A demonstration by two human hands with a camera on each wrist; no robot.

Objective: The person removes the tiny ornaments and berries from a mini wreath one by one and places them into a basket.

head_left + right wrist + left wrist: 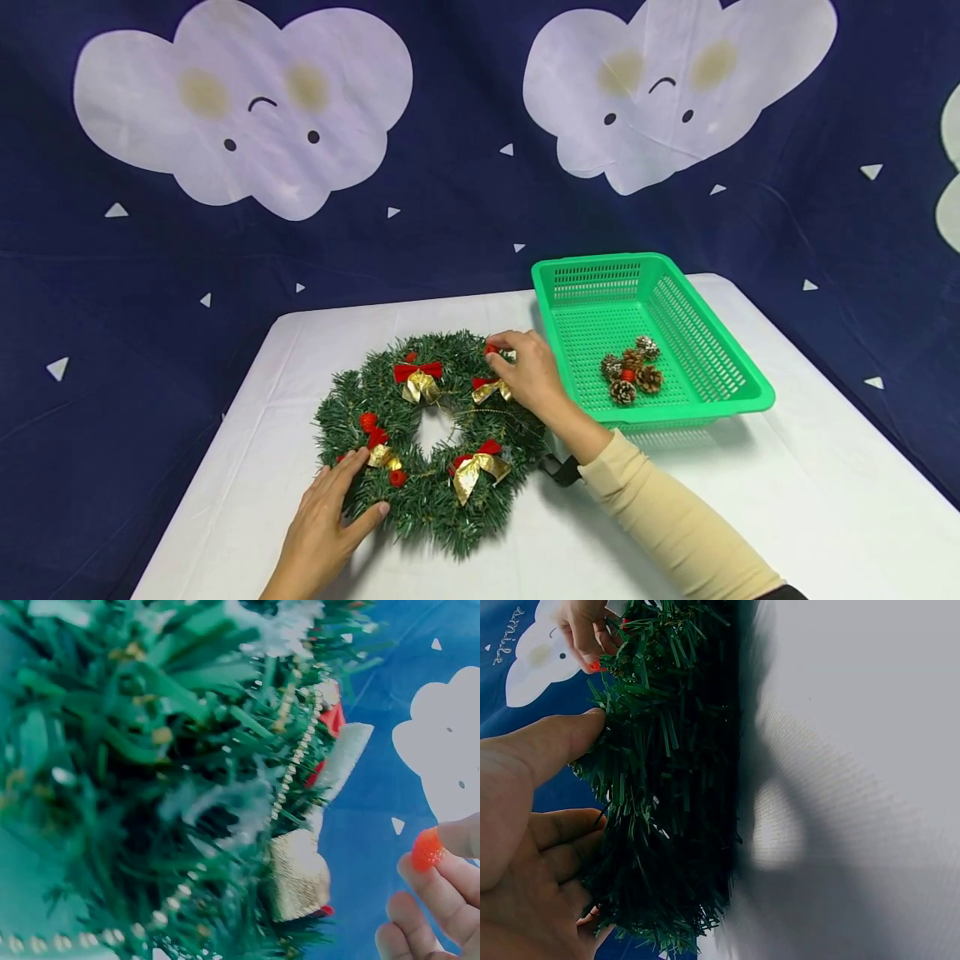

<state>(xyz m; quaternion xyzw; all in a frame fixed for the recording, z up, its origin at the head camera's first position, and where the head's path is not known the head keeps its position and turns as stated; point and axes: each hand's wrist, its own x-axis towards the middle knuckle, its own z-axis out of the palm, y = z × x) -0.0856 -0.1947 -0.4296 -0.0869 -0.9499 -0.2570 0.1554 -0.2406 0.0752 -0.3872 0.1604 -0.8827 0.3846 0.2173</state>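
The left hand (318, 521) rests, loosely extended, on the round green tinsel wreath (420, 512) — probably to steady it upon the white cloth-covered table (577, 542) — while the right hand (534, 375) pinches a small red ball (428, 850) near the wreath's far edge.

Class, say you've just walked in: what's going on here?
A person's right hand pinches a red ball over the far right of the wreath, while the left hand touches its near left side. Bows and other balls sit on the wreath; pinecones and another ball lie in the basket.
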